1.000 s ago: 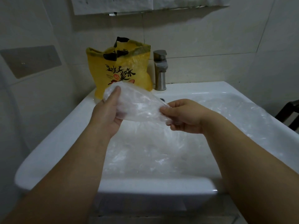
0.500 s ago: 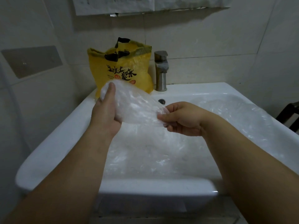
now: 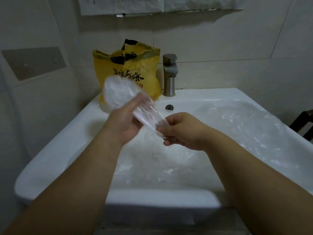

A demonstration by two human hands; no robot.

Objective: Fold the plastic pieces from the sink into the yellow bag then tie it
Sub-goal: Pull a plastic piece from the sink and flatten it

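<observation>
Plastic piece (image 3: 118, 92), clear and crumpled, hangs in the air over the left half of the sink (image 3: 50, 150), stretched between both hands. Its bunched upper end rises above the left hand (image 3: 125, 122), which holds it from beneath. That hand is blurred, so how its fingers lie is hard to read. The lower end is pinched in the curled fingers (image 3: 171, 133) of the right hand (image 3: 183, 131).

The upper end shows in front of the yellow bag (image 3: 149, 72). The bag stands upright on the sink's back left corner by the wall (image 3: 220, 48), its mouth open at the top. A faucet (image 3: 169, 75) stands just beside the bag's right edge. Loose plastic (image 3: 237, 129) fills the basin and laps up to the right rim. The near rim and the left rim lie bare below the forearms.
</observation>
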